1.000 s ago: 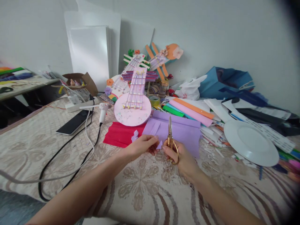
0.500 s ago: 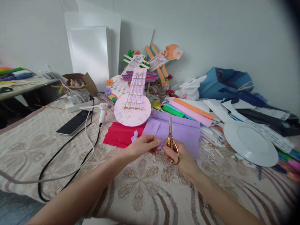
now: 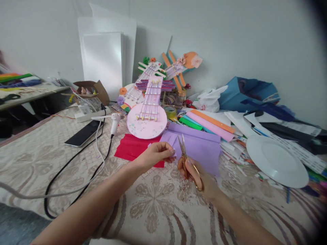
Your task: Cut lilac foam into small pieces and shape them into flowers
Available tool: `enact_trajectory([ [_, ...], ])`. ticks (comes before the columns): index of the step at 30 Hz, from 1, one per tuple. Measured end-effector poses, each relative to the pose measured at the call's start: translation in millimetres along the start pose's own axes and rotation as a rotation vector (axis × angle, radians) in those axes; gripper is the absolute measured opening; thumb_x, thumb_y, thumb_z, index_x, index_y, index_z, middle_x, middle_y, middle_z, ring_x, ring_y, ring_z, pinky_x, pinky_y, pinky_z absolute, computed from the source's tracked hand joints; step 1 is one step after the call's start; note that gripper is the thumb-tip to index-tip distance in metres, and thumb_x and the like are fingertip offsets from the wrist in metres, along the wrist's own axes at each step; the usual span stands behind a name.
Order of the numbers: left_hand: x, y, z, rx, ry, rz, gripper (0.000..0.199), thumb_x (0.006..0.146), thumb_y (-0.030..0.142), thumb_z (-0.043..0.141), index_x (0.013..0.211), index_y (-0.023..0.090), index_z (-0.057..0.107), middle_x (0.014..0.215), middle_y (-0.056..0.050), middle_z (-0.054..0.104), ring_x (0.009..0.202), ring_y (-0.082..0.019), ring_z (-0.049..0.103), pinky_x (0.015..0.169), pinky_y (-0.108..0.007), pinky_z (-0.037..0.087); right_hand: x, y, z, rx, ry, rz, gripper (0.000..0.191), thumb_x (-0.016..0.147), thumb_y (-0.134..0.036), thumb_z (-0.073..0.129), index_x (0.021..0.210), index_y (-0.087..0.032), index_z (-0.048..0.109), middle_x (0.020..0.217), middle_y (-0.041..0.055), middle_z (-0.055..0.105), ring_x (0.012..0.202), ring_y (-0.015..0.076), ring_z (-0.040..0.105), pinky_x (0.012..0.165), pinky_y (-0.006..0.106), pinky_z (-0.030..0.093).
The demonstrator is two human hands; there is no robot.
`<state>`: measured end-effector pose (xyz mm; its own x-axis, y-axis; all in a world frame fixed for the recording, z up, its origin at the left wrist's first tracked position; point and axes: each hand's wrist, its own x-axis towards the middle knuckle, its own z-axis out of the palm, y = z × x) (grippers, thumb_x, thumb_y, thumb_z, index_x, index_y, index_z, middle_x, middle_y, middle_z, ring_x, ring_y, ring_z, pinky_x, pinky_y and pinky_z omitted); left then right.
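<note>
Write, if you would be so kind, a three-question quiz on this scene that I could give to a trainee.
1. True or false: the right hand holds scissors with their blades parted.
2. Which of these is nearest the left hand?
A) the white plate
B) the blue bag
C) the red sheet
3. Fill in the blank: as the camera sees it, the white glue gun is to the ___ of the round pink craft model.

Key: 1. True. 2. C. 3. left.
</note>
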<state>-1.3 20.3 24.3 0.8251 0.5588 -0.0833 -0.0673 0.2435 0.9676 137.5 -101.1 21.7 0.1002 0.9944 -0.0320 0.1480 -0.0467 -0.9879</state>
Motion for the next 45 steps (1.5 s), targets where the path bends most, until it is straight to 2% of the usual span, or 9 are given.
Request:
enact_trajectory([
  [6, 1, 1, -1.4, -0.121, 0.015, 0.020, 0.023, 0.071, 0.031, 0.066, 0.073, 0.012, 0.053, 0.072, -0.001, 0.059, 0.068, -0.009, 0.057, 0.072, -0.025, 0.045, 0, 2, 1, -0.173, -0.069, 0.036, 0.044, 0.083, -0.059, 0.037, 0.065, -0.019, 0.044, 0.052, -0.0059, 0.034, 0.047, 0.0099, 0.034, 0.046, 0.023, 0.029],
  [11, 0, 3, -0.1, -0.158, 0.033, 0.017, 0.024, 0.070, 0.030, 0.067, 0.073, 0.012, 0.052, 0.073, -0.002, 0.060, 0.068, -0.009, 0.059, 0.072, -0.026, 0.045, 1, 4, 2, -0.161, -0.065, 0.079, 0.046, 0.080, -0.062, 0.038, 0.065, -0.019, 0.045, 0.050, -0.0065, 0.031, 0.045, 0.0096, 0.031, 0.043, 0.023, 0.030],
  [24, 1, 3, 0.6, -0.159, 0.039, 0.044, 0.024, 0.070, 0.031, 0.067, 0.072, 0.012, 0.051, 0.071, -0.003, 0.060, 0.067, -0.010, 0.058, 0.069, -0.026, 0.045, 4, 11, -1, -0.203, -0.032, 0.055, 0.043, 0.081, -0.057, 0.043, 0.060, -0.019, 0.043, 0.047, -0.0067, 0.031, 0.042, 0.0084, 0.028, 0.040, 0.022, 0.023],
  [36, 1, 3, 2.2, -0.180, 0.067, 0.044, 0.025, 0.069, 0.031, 0.068, 0.072, 0.013, 0.050, 0.071, -0.002, 0.059, 0.067, -0.010, 0.058, 0.069, -0.026, 0.045, 4, 14, -1, -0.256, 0.009, 0.047, 0.037, 0.081, -0.049, 0.047, 0.059, -0.019, 0.042, 0.050, -0.0057, 0.034, 0.045, 0.0094, 0.033, 0.042, 0.021, 0.026],
  [45, 2, 2, 1.6, -0.185, 0.065, 0.043, 0.026, 0.069, 0.031, 0.068, 0.072, 0.013, 0.051, 0.070, -0.002, 0.060, 0.067, -0.010, 0.058, 0.068, -0.026, 0.045, 4, 14, 0, -0.224, 0.011, 0.058, 0.039, 0.080, -0.051, 0.048, 0.057, -0.020, 0.040, 0.046, -0.0066, 0.032, 0.041, 0.0087, 0.029, 0.040, 0.021, 0.025],
])
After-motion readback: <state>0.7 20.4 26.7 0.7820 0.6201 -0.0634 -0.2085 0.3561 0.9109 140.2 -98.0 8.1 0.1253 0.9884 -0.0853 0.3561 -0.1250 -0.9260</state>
